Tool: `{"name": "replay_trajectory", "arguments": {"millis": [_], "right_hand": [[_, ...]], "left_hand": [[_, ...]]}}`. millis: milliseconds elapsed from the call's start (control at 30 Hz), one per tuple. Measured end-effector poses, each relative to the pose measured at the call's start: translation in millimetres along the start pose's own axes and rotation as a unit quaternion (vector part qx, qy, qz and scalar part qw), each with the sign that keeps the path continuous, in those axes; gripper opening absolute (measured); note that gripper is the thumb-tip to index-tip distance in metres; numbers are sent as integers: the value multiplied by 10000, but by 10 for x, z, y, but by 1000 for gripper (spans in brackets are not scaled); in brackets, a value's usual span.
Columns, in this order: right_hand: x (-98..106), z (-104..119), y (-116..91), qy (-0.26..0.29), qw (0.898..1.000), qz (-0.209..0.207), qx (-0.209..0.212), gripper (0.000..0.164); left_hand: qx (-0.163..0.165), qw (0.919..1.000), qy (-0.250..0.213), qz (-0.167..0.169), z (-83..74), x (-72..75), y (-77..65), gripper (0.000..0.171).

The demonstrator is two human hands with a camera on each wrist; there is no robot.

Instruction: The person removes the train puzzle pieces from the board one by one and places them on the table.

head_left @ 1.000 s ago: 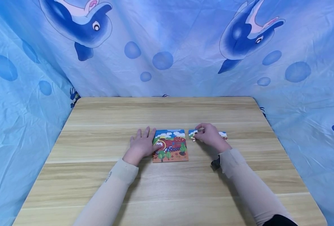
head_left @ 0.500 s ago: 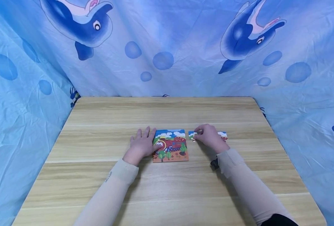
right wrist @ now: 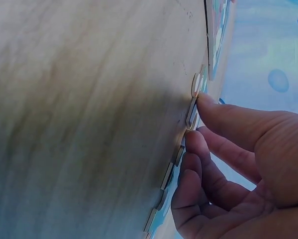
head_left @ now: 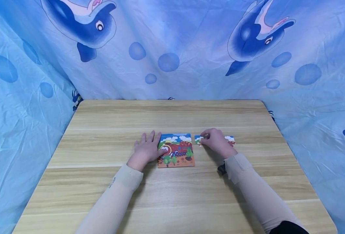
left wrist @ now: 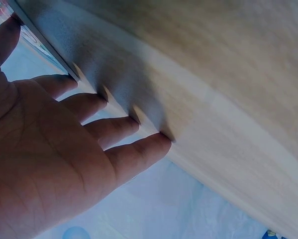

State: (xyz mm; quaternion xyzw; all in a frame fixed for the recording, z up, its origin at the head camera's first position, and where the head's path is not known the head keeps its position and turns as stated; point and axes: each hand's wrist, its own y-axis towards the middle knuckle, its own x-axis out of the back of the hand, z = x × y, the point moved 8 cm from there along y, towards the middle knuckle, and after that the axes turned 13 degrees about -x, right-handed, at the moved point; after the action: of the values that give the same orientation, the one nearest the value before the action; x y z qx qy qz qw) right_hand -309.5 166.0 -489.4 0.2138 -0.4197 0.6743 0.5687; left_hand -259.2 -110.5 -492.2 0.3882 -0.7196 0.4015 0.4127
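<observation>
A square puzzle board (head_left: 181, 161) with a red cartoon train, green trees and white clouds lies flat mid-table. My left hand (head_left: 146, 151) rests at its left side, thumb over the picture. The other fingers are spread, and their tips touch the tabletop in the left wrist view. Just right of the board lies a row of joined puzzle pieces (head_left: 229, 139) showing sky, clouds and red parts. My right hand (head_left: 218, 142) covers the row's middle. Its thumb and curled fingers pinch a puzzle piece (right wrist: 191, 113) near the row's left end, still down at table level.
The wood-grain table (head_left: 172, 201) extends around the board on all sides. A blue cloth (head_left: 172, 81) printed with dolphins and bubbles hangs behind the table and along both sides. A small dark object (head_left: 222, 169) sits at the right wrist.
My right hand has shifted very slightly left, and a piece beneath its thumb has settled toward the row. My left hand and the board keep their places.
</observation>
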Motion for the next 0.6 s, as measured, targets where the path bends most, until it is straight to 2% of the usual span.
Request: {"name": "replay_trajectory", "arguments": {"millis": [300,433,600], "right_hand": [[10,7,-15,-76,9999,29,102,33],[11,28,-66,128,9998,2,136,35],[-59,144,-169,267,9986,135,431,33]], "left_hand": [[13,10000,31,-27,-2,-4,3,90],[12,10000,18,-25,-1,-13,9,90],[2,10000,-6,-46,-1,-20,17,90]]}}
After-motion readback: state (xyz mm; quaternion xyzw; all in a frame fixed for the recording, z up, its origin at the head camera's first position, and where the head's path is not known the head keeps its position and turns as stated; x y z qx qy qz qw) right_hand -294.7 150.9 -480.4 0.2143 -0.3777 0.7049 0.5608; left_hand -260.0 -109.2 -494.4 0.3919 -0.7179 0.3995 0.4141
